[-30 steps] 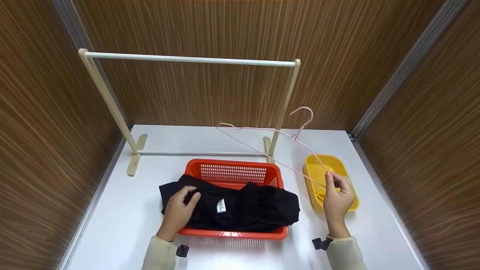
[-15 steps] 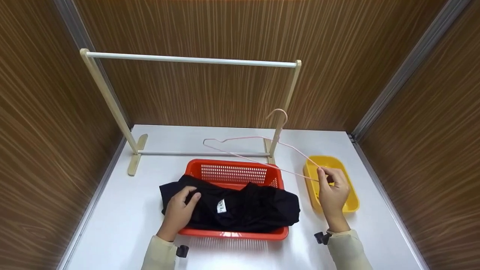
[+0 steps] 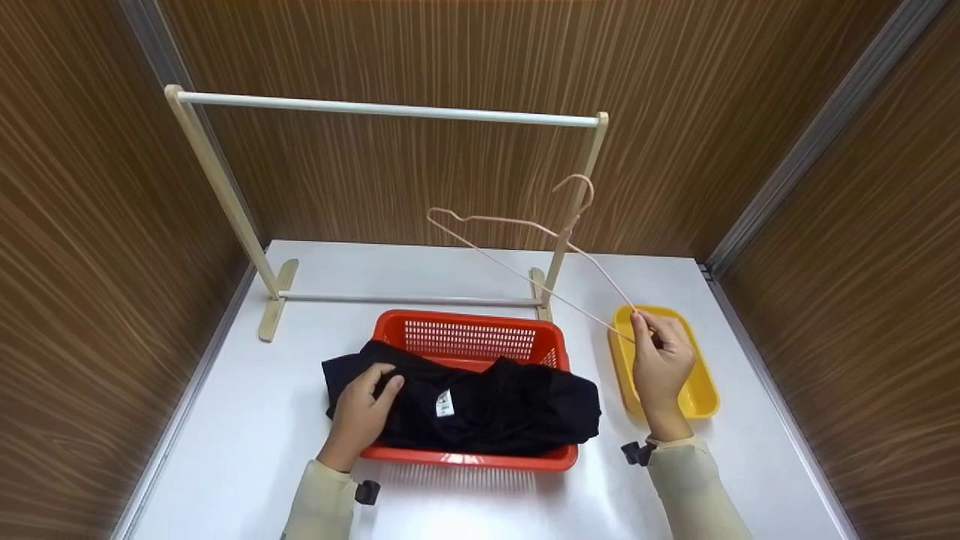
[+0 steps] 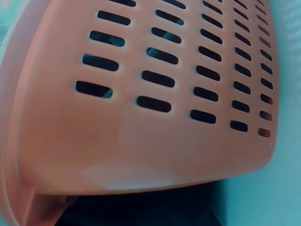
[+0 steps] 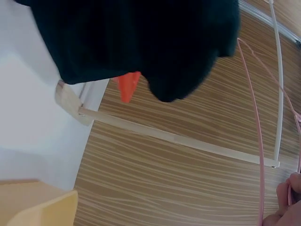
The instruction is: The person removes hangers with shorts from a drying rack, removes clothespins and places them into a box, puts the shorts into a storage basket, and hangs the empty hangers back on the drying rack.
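A black garment (image 3: 525, 412) with a white label (image 3: 445, 403) lies bunched over a red perforated basket (image 3: 469, 458). On its left part rests my left hand (image 3: 355, 420), thumb and forefinger apart and loosely bent. My right hand (image 3: 661, 367) pinches the lower right corner of a thin pink clothes hanger (image 3: 568, 234) between thumb and fingers, above a yellow bin. The hanger's hook points up, and its other end reaches left above the basket. In the right wrist view, the hand (image 5: 288, 207) shows at the lower right edge. The left wrist view shows the basket's side (image 4: 136, 132), no fingers.
A clothes rack with a white top bar (image 3: 382, 109) and wooden legs stands behind the basket. The yellow bin (image 3: 701, 394) sits to the right on the white table (image 3: 225, 435). Wood-grain panels (image 3: 405, 180) enclose the back and both sides.
The hanger first swung left and down, then rose again with its hook higher. My right hand moved slightly left and up with it. My left hand stayed on the garment.
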{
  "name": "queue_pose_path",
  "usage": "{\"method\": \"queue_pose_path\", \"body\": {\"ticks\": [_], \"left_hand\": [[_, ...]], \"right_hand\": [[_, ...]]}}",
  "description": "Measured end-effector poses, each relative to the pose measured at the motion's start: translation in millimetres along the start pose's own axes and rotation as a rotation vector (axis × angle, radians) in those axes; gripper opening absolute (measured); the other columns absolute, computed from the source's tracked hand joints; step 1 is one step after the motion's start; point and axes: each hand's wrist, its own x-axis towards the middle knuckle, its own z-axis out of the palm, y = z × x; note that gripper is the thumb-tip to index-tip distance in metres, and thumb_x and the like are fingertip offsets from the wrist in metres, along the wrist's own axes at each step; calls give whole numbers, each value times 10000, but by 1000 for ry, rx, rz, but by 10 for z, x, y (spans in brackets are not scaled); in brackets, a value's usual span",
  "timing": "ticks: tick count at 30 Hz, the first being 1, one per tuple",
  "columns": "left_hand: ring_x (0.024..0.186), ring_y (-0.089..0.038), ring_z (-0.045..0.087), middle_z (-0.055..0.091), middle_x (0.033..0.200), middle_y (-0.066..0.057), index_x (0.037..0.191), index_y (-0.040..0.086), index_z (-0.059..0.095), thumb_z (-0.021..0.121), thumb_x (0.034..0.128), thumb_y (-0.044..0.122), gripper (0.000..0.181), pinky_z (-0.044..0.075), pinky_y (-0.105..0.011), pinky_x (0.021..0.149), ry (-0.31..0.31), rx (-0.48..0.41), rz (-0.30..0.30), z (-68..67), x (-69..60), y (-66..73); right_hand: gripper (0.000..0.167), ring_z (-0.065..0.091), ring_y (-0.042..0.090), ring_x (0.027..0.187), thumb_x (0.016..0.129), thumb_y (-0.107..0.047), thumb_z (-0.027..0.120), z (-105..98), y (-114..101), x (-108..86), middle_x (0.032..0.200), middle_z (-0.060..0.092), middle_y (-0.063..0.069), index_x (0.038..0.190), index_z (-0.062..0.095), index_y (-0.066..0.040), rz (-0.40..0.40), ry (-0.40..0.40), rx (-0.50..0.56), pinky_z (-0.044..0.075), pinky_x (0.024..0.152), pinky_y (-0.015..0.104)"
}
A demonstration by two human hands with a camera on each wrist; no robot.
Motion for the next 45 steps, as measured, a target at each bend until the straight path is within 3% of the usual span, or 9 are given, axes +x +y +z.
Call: {"method": "queue_pose_path", "body": {"ticks": [7,15,30,37,45], "left_hand": [[1086,-239,680,733,1159,-78,1175,74,696,667,1026,295,268,527,-494,958,13,4,-1,-1,16,-19],[1083,-246,688,737,1157,-81,1180,50,698,670,1024,295,292,530,-494,952,16,13,6,23,-14,-14],[1098,-237,687,738,1161,-84,1187,62,702,662,1028,310,297,531,-484,955,25,25,13,27,-24,-40],[1070,-210,688,738,1146,-49,1179,70,701,663,1027,313,289,539,-483,934,42,29,5,63,-146,-81],[1047,-198,693,741,1118,-35,1157,84,704,668,1024,311,266,543,-471,922,61,63,12,45,-233,-134]], "right_hand": [[44,469,31,669,891,102,738,214,-120,206,784,618,170,916,757,133,21,20,24,373,611,135],[57,437,21,647,893,67,756,443,-157,381,762,611,128,909,765,121,37,3,21,343,601,158],[134,483,42,720,959,-27,722,758,-70,628,861,650,232,991,773,92,86,-59,-6,383,652,181],[144,509,86,716,964,-131,747,855,351,697,835,650,86,994,810,-5,94,-100,-23,397,628,193],[153,519,86,699,970,-139,742,943,405,657,807,624,-1,992,804,-1,110,-141,-53,399,610,192]]}}
